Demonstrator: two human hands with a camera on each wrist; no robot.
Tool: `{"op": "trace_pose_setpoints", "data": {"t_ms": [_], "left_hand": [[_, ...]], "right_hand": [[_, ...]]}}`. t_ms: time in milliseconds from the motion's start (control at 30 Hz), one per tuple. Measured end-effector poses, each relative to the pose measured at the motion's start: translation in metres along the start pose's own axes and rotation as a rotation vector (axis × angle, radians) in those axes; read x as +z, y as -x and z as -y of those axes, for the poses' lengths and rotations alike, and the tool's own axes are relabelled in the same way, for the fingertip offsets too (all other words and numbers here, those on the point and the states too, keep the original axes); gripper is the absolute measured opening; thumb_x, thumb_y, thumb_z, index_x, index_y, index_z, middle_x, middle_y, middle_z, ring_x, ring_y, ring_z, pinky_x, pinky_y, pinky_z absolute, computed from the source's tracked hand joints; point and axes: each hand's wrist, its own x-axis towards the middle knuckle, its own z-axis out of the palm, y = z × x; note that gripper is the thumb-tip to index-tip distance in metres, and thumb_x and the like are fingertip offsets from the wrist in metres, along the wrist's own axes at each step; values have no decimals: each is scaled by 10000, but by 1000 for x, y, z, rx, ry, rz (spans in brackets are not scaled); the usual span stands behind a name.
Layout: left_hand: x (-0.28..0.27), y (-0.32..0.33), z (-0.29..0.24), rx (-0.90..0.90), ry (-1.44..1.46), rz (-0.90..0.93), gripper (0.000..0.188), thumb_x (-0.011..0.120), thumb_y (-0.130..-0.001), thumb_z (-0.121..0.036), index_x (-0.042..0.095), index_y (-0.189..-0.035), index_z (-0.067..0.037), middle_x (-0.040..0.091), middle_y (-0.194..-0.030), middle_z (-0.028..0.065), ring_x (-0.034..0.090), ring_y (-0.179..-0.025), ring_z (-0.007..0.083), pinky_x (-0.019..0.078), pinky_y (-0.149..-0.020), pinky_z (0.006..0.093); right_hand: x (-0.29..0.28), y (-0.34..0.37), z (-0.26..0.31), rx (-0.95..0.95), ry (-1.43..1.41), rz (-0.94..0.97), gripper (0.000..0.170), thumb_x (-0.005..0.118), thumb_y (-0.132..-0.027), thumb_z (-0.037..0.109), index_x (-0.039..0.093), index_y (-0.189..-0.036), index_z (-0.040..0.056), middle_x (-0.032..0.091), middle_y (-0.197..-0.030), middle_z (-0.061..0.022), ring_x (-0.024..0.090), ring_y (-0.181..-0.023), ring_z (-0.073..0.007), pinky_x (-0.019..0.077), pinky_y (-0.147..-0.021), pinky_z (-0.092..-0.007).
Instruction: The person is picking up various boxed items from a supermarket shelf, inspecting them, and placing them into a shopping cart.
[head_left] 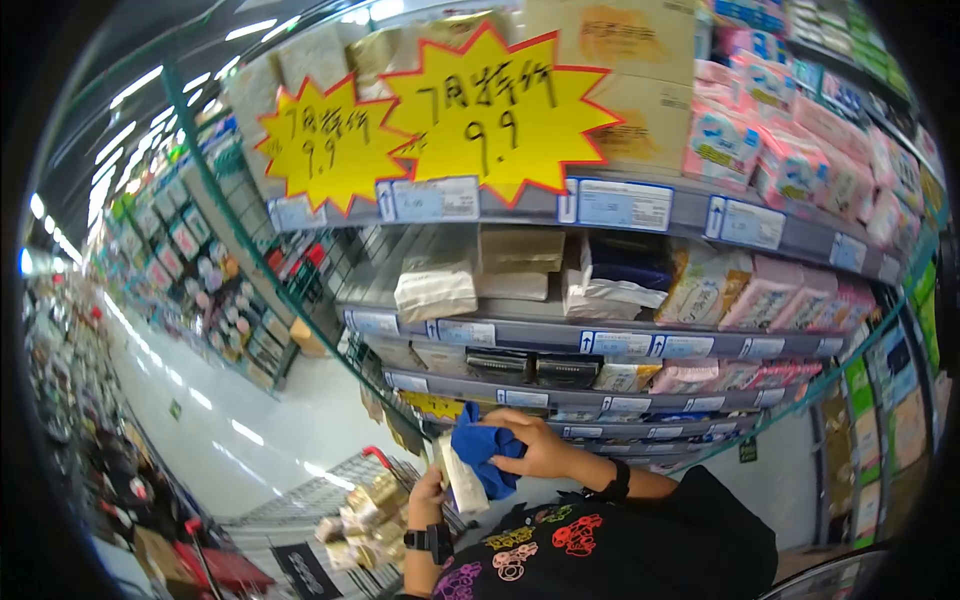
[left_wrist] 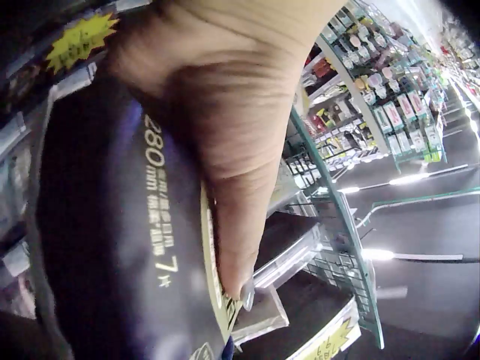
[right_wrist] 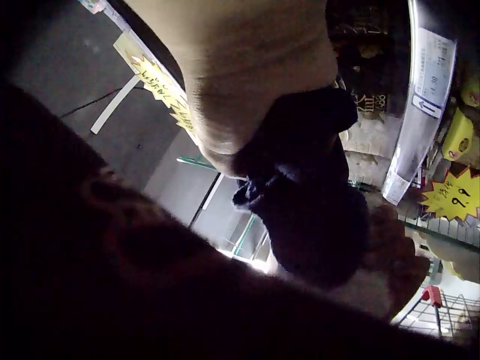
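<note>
In the head view the left hand (head_left: pixel 428 490) holds a pale package (head_left: pixel 462 474) upright at its left side. The right hand (head_left: pixel 540 447) grips a blue cloth (head_left: pixel 487 450), bunched against the package's upper part. Close up in the left wrist view, the left hand (left_wrist: pixel 232 127) has its thumb along the edge of a dark package face (left_wrist: pixel 127 225) printed with "280mm" and "7". The right wrist view shows the right hand (right_wrist: pixel 240 82) with the cloth (right_wrist: pixel 315 217), dark here, hanging from its fingers; the fingertips are hidden.
Shelves (head_left: pixel 690 215) of packaged goods stand ahead, with yellow 9.9 signs (head_left: pixel 500 110). A shopping cart (head_left: pixel 350 475) holding several light packages (head_left: pixel 365 520) is at the lower left. A pale-floored aisle (head_left: pixel 190 410) runs along the left.
</note>
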Motion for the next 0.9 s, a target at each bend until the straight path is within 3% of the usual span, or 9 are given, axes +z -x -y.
{"op": "trace_pose_setpoints", "data": {"t_ms": [67,167,267,300,433,533,700,900], "left_hand": [[39,-7,0,113,229,135,493,641,-785,-258,493,-1200,-38,611,-1078,85,603,-952,236,491,-849,387],[67,-15,-13,70,134,92,707,749,-674,-250,420,-1263,-38,565,-1166,86,569,-1030,235,464,-893,394],[79,-16,-17,61,48,-28,738,762,-658,-262,411,-1268,-41,561,-1169,78,569,-1031,220,468,-886,370],[87,-16,-19,139,78,19,522,695,-736,-184,490,-1182,-6,602,-1092,101,606,-960,207,496,-827,349],[93,-17,-21,116,64,17,521,697,-734,-163,487,-1184,-4,598,-1098,94,598,-971,202,480,-850,335],[104,-17,-26,65,-60,-19,620,753,-682,-250,482,-1190,-19,592,-1109,75,591,-965,187,482,-837,333],[118,-21,-31,67,-80,57,601,687,-740,-132,411,-1259,-6,537,-1189,104,536,-1063,203,427,-915,325],[124,-25,-28,-12,-71,120,601,693,-738,-144,421,-1256,-7,539,-1190,96,535,-1067,186,406,-934,316]], "right_hand": [[0,2,4,71,41,-7,523,668,-700,138,526,-1203,111,503,-1165,-148,518,-1053,-314,414,-904,-374],[0,0,2,95,221,30,549,656,-699,165,514,-1227,206,455,-1209,-162,469,-1090,-361,398,-928,-415],[-3,-1,0,102,283,66,583,660,-697,180,485,-1253,203,440,-1218,-178,462,-1088,-380,389,-934,-431],[-3,1,-2,101,297,98,662,696,-679,225,441,-1290,200,406,-1256,-184,442,-1100,-391,382,-941,-435],[-7,2,-1,114,302,145,813,772,-610,299,403,-1325,182,351,-1329,-174,414,-1148,-377,367,-959,-435],[-10,3,0,148,339,152,813,775,-608,290,406,-1324,177,356,-1332,-161,421,-1145,-369,369,-962,-421],[-16,16,-9,170,305,92,743,780,-611,226,470,-1278,116,426,-1288,-149,472,-1126,-329,392,-940,-381],[-21,30,-7,201,274,10,624,724,-651,159,517,-1240,151,467,-1238,-154,505,-1073,-335,412,-909,-388]]}}
